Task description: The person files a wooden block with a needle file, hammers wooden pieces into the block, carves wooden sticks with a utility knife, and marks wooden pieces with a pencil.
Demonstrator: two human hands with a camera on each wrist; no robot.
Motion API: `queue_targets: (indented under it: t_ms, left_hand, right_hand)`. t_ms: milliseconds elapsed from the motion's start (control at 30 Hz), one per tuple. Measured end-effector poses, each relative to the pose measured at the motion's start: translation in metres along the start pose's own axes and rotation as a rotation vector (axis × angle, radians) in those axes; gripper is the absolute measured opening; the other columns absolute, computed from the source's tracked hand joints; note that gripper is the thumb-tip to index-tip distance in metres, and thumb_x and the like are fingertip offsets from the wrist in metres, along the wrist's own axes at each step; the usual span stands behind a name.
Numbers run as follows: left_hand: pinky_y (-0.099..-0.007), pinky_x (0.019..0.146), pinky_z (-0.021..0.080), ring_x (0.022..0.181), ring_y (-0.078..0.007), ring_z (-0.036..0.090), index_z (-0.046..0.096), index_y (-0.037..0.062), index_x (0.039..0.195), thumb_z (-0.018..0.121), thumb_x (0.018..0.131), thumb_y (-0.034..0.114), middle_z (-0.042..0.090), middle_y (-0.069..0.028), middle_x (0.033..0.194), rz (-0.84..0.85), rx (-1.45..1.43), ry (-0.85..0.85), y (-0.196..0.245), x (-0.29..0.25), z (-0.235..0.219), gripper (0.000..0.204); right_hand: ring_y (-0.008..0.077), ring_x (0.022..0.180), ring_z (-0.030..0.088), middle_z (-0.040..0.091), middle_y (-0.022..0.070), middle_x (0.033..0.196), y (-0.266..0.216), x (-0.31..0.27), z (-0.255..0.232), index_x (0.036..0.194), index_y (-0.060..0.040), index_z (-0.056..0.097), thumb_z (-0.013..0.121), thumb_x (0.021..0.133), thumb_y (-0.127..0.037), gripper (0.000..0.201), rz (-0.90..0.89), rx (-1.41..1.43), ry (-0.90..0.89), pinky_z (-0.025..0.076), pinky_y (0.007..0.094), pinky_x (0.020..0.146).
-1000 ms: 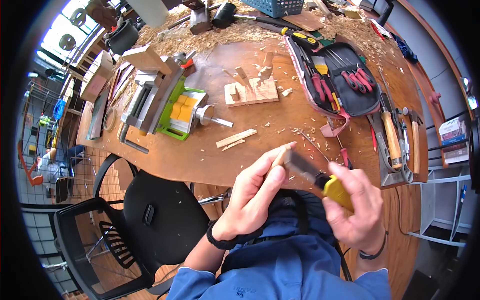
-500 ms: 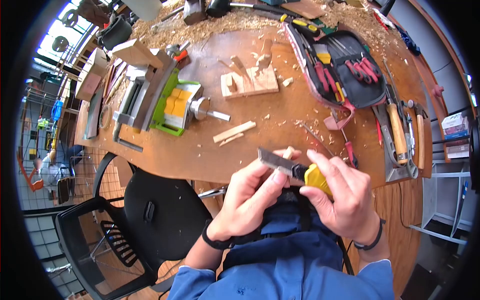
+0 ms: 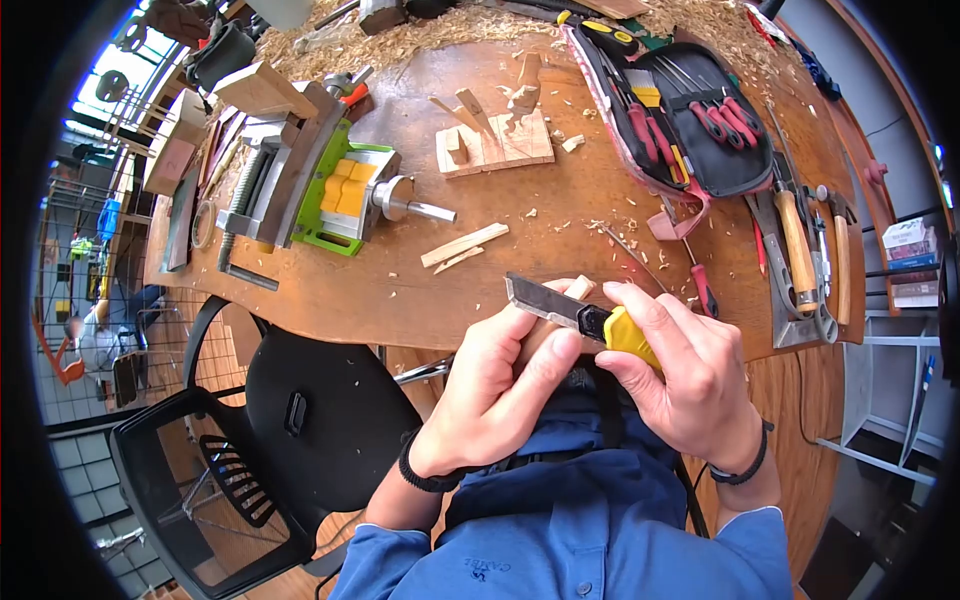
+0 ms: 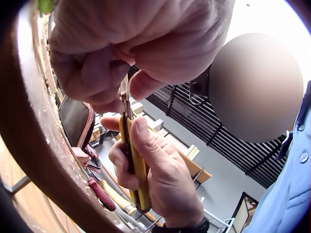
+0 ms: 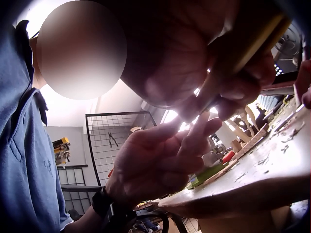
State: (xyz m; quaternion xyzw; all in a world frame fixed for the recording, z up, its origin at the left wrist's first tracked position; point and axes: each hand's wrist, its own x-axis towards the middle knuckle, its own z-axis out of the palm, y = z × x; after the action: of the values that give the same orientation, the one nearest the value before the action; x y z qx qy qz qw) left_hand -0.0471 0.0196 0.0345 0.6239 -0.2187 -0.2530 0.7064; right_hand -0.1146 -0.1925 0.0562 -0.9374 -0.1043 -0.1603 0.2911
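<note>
In the head view the left hand (image 3: pixel 500 395) pinches a small piece of light wood (image 3: pixel 579 288) between thumb and fingers, above the table's near edge. The right hand (image 3: pixel 685 385) grips the yellow handle (image 3: pixel 628 338) of a utility knife. Its blade (image 3: pixel 540 299) lies across the wood, close to the left fingers, pointing left. In the left wrist view the right hand (image 4: pixel 165 174) is curled round the yellow knife (image 4: pixel 138 170). The right wrist view shows the left hand (image 5: pixel 155 155) pinching; the wood is mostly hidden there.
A green vise (image 3: pixel 335 195) stands at the left of the table. Behind the hands lie wood strips (image 3: pixel 465 245) and a wooden base with carved pieces (image 3: pixel 497 148). A tool pouch (image 3: pixel 715 130), a wooden-handled tool (image 3: pixel 795 245) and shavings are at the right. A black chair (image 3: pixel 310 430) stands at left.
The knife blade has moved left from beyond the wood's right side to lie across it. The right hand has come closer to the left. Both hands keep their hold.
</note>
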Motion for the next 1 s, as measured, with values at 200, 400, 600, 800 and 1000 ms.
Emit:
queue_targets:
  t_ms: [200,400,600,800,1000]
  left_hand:
    - [-0.0252,0.078,0.052,0.088,-0.0072,0.061,0.067,-0.0048,0.136,0.066,0.113,0.019,0.075,-0.0061,0.111,0.078,0.281,0.109,0.002,0.002,0.004,0.033]
    - [-0.0262,0.067,0.047,0.074,-0.0073,0.055,0.07,-0.0048,0.115,0.069,0.112,0.021,0.069,-0.0018,0.082,0.097,0.356,0.179,0.007,0.003,0.006,0.026]
    - [-0.0286,0.061,0.044,0.065,-0.0086,0.052,0.068,-0.0026,0.103,0.071,0.11,0.022,0.065,-0.0034,0.071,0.091,0.397,0.219,0.006,0.006,0.007,0.025]
    - [-0.0295,0.058,0.043,0.063,-0.009,0.05,0.067,-0.0021,0.096,0.073,0.109,0.021,0.062,-0.0062,0.067,0.096,0.455,0.228,0.005,0.008,0.008,0.027]
    - [-0.0338,0.066,0.056,0.069,-0.0233,0.075,0.072,-0.0004,0.113,0.072,0.107,0.013,0.077,-0.0135,0.08,0.043,0.538,0.21,0.005,0.008,0.006,0.015]
  right_hand:
    - [0.0311,0.063,0.066,0.062,0.0107,0.082,-0.002,-0.001,0.004,0.138,-0.0003,0.067,0.08,0.098,-0.034,0.054,-0.001,-0.023,0.009,0.053,0.0435,0.058]
    - [0.0295,0.063,0.065,0.059,0.0093,0.081,-0.006,0.0,0.005,0.137,-0.0015,0.067,0.082,0.096,-0.034,0.054,-0.008,-0.053,0.02,0.052,0.0421,0.057]
    - [0.0288,0.063,0.064,0.059,0.0089,0.082,-0.006,-0.001,0.007,0.137,-0.002,0.067,0.082,0.096,-0.034,0.054,0.0,-0.077,0.023,0.052,0.0421,0.058]
    - [0.0294,0.063,0.065,0.059,0.0092,0.082,-0.006,-0.004,0.011,0.139,-0.0015,0.066,0.081,0.097,-0.034,0.055,0.02,-0.07,0.031,0.053,0.0427,0.058]
    - [0.0298,0.063,0.066,0.06,0.0098,0.082,-0.008,-0.006,0.013,0.139,-0.0001,0.066,0.08,0.098,-0.034,0.055,0.033,-0.119,0.062,0.054,0.0422,0.058]
